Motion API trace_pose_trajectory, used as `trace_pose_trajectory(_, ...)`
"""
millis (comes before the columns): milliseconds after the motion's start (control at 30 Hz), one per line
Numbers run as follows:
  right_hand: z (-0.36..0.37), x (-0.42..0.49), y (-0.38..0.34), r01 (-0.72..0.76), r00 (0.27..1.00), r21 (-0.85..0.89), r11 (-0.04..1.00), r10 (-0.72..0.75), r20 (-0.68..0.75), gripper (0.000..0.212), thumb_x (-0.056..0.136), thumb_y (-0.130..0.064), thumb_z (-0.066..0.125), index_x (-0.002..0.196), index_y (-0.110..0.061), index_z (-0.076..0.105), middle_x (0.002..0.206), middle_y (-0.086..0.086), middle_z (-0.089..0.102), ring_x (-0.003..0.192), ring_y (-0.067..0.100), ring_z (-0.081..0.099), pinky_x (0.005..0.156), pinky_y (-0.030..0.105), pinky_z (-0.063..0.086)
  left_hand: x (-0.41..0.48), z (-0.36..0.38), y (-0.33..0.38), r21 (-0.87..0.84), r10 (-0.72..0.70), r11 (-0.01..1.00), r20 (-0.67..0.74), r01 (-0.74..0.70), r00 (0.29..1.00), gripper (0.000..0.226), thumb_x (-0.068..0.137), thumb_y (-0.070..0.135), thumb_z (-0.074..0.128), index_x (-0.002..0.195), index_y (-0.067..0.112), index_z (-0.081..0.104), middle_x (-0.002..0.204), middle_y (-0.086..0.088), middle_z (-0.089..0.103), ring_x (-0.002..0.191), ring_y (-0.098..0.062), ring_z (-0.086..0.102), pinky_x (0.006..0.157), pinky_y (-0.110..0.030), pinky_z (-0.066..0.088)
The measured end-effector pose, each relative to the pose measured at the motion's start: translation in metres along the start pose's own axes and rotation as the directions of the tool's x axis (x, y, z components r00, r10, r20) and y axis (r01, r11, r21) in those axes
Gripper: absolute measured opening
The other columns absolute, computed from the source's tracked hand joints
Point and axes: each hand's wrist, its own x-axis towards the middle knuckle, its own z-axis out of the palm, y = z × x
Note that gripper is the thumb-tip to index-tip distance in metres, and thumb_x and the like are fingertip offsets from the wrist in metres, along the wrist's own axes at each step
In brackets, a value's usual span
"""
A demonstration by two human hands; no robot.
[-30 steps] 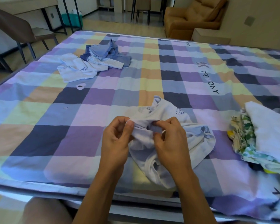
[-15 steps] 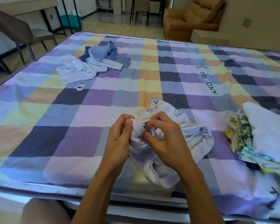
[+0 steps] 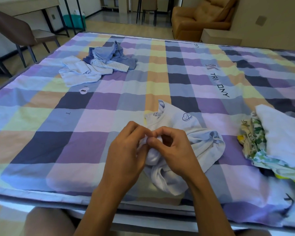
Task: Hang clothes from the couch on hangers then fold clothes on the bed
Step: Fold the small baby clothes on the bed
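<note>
Compared with one second ago, the two hands have closed together. The left hand (image 3: 126, 150) and right hand (image 3: 174, 150) were then slightly apart with a short span of cloth between them. Now their fingertips meet over one bunched fold. Each hand pinches the white shirt (image 3: 204, 147) between thumb and curled fingers. The rest of the shirt has stayed crumpled in the same spot, on the bed (image 3: 61, 147) near the middle of its near edge. A small heart print faces up on its far side.

Surface: the bed carries a checked cover in purple, blue, yellow and peach, with printed lettering toward its right half.
- A loose pile of blue and white clothes (image 3: 99, 65) lies in the bed's far left quarter, well apart from the hands.
- A leaf-print garment (image 3: 252, 140) lies at the bed's right edge, with a white cloth (image 3: 283, 133) on top of it.

Room: a tan armchair (image 3: 199, 19) stands beyond the bed's far edge. A brown chair (image 3: 15, 31) stands off its far left corner.
</note>
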Motion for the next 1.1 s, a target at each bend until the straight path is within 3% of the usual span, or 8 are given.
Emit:
trace_pose_trajectory(167, -0.01, -0.003, -0.006, -0.084, 0.996, 0.2, 0.976, 0.087, -0.007, 0.014, 0.083, 0.004, 0.076, 0.089, -0.008, 0.076, 0.087, 0.007, 0.077, 0.085, 0.02, 0.075, 0.077, 0.026, 0.058, 0.001, -0.001, -0.006, -0.018, -0.026, 1.0, -0.095, 0.024, 0.995, 0.018, 0.088, 0.009, 0.077, 0.08, 0.014, 0.062, 0.079, 0.006, 0.059, 0.075, -0.011, 0.056, 0.061, -0.024, 0.046)
trace_pose_trajectory(300, -0.016, 0.002, 0.003, -0.066, 0.98, -0.12, 0.991, 0.041, -0.196, 0.024, 0.083, 0.001, 0.072, 0.088, -0.021, 0.079, 0.093, -0.007, 0.076, 0.088, 0.01, 0.071, 0.079, 0.029, 0.059, -0.001, -0.005, -0.014, -0.313, -0.127, 0.948, -0.201, 0.059, 0.971, 0.008, 0.093, 0.014, 0.069, 0.087, 0.012, 0.064, 0.086, 0.002, 0.065, 0.082, -0.021, 0.062, 0.068, -0.033, 0.052)
trace_pose_trajectory(433, -0.012, 0.003, 0.007, -0.067, 0.951, -0.3, 0.952, -0.03, -0.308, 0.019, 0.088, -0.008, 0.071, 0.097, -0.023, 0.079, 0.101, -0.008, 0.072, 0.089, 0.007, 0.067, 0.082, 0.031, 0.058, -0.003, -0.003, -0.013, -0.598, -0.296, 0.782, -0.104, 0.178, 0.95, 0.013, 0.095, 0.016, 0.064, 0.092, 0.004, 0.061, 0.087, -0.007, 0.063, 0.083, -0.018, 0.062, 0.07, -0.031, 0.052)
trace_pose_trajectory(567, -0.007, 0.003, 0.003, -0.067, 0.968, -0.174, 0.982, 0.022, -0.25, 0.027, 0.088, -0.008, 0.072, 0.108, -0.024, 0.078, 0.108, -0.012, 0.072, 0.097, 0.005, 0.069, 0.087, 0.032, 0.059, 0.0, -0.005, -0.014, -0.337, -0.321, 0.873, 0.148, 0.353, 0.936, 0.017, 0.099, 0.027, 0.059, 0.085, 0.02, 0.065, 0.08, 0.006, 0.068, 0.078, -0.011, 0.065, 0.069, -0.024, 0.055)
trace_pose_trajectory(733, -0.002, -0.003, -0.006, -0.103, 0.982, 0.13, 0.986, 0.122, -0.147, 0.025, 0.091, -0.003, 0.069, 0.104, -0.022, 0.078, 0.107, -0.006, 0.076, 0.104, 0.014, 0.071, 0.089, 0.029, 0.059, 0.007, 0.002, -0.01, -0.037, -0.411, 0.909, 0.097, 0.416, 0.906, 0.03, 0.088, 0.059, 0.065, 0.086, 0.029, 0.064, 0.076, 0.011, 0.067, 0.073, -0.004, 0.064, 0.067, -0.029, 0.06)
trace_pose_trajectory(933, -0.003, -0.001, -0.004, -0.01, 0.985, 0.286, 0.958, 0.059, -0.163, 0.031, 0.094, 0.005, 0.061, 0.077, -0.019, 0.071, 0.086, 0.002, 0.073, 0.087, 0.015, 0.07, 0.08, 0.024, 0.054, 0.006, 0.008, -0.018, -0.114, -0.411, 0.887, 0.243, 0.447, 0.879, 0.033, 0.079, 0.052, 0.063, 0.091, 0.022, 0.071, 0.079, 0.004, 0.071, 0.073, -0.008, 0.065, 0.073, -0.045, 0.058)
trace_pose_trajectory(1000, -0.003, 0.0, -0.003, 0.069, 0.978, 0.158, 0.985, -0.035, -0.205, 0.028, 0.093, 0.005, 0.06, 0.079, -0.016, 0.072, 0.091, 0.006, 0.07, 0.092, 0.017, 0.069, 0.084, 0.023, 0.053, 0.005, 0.011, -0.016, -0.282, -0.42, 0.828, 0.26, 0.484, 0.869, 0.033, 0.084, 0.041, 0.06, 0.092, 0.013, 0.073, 0.081, -0.008, 0.072, 0.076, -0.02, 0.067, 0.078, -0.051, 0.056)
trace_pose_trajectory(1100, 0.002, 0.001, 0.0, 0.13, 0.946, -0.197, 0.972, -0.181, -0.269, 0.019, 0.091, -0.003, 0.059, 0.085, -0.012, 0.074, 0.095, 0.003, 0.061, 0.095, 0.008, 0.062, 0.082, 0.012, 0.047, 0.006, 0.015, -0.015, -0.571, -0.509, 0.586, 0.294, 0.576, 0.809, 0.024, 0.089, 0.02, 0.063, 0.1, 0.0, 0.071, 0.098, -0.021, 0.073, 0.092, -0.029, 0.07, 0.091, -0.053, 0.055)
